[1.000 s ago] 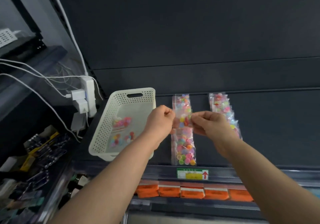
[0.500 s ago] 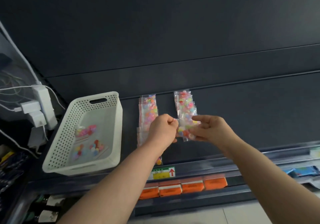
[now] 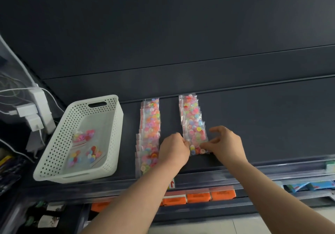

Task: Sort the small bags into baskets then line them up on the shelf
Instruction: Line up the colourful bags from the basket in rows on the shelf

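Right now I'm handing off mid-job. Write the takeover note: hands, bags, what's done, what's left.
Left hand: fingers curled, pinching the left edge of the front bag.
Right hand: pinching that bag's lower right corner, index finger lifted.
The front bag sits at the near end of the right row on the shelf; the left row lies beside it, apart.
White basket at the shelf's left end holds three loose bags.
Done: two overlapping rows laid out.
Left: settle this bag, let go, then probably deal with the three in the basket.
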{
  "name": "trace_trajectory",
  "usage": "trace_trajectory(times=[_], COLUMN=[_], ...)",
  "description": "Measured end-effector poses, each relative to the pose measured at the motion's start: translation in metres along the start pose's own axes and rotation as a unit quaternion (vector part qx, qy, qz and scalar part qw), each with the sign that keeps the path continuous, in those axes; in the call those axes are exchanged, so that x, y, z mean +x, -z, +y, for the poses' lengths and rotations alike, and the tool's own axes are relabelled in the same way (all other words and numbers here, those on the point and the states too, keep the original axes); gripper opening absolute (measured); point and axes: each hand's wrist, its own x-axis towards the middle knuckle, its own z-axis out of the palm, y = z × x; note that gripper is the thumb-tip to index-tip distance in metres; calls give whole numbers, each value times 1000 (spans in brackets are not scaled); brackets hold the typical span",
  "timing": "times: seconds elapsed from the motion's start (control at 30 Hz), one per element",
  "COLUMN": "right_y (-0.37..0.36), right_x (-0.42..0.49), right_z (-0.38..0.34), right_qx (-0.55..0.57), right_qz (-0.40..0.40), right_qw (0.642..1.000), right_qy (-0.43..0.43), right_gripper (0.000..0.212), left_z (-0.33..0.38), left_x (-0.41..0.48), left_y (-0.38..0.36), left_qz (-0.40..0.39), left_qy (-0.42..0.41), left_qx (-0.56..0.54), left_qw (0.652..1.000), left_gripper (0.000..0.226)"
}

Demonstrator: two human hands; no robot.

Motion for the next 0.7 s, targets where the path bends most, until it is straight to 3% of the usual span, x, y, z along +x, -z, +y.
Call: trace_trajectory(times=[0.13, 0.27, 0.4, 0.57, 0.7], right_y=[-2, -3, -19, -58, -89], right_x=[1, 2, -1, -14, -28], right_z=[4, -4, -39, -96, -133], right_qx=[-10, -67, -141, -185, -189], right_qz=[25, 37, 16, -38, -63], right_qw=[999, 993, 972, 933, 910], right_qy=[19, 88, 187, 307, 363], right_gripper=[49, 26, 12, 16, 18], left_z=[2, 1, -12, -75, -146], left_x=[2, -4, -11, -5, -1], left_y=[-2, 22, 81, 147, 175], left_qz=[19, 39, 133, 225, 154], left_qy=[2, -30, -63, 6, 80], left_qx=[9, 12, 15, -11, 57], left_qw=[1000, 999, 989, 974, 983], left_gripper=[17, 16, 10, 4, 9])
